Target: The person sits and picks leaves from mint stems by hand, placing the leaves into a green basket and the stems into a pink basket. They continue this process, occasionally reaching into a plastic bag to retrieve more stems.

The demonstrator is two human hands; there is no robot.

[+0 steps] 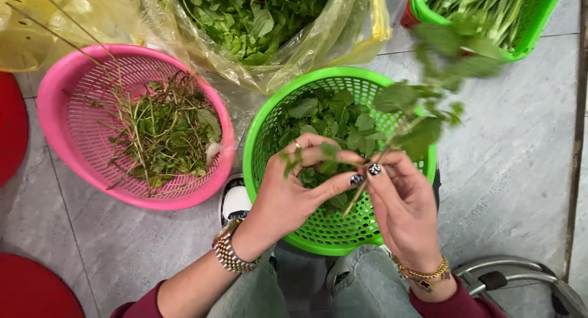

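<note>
On a grey tiled floor, the left hand [293,192] and right hand [401,202] are pinching a leafy herb sprig [409,113] over the green basket [263,165]; plucked leaves could be falling outside its rim.
</note>
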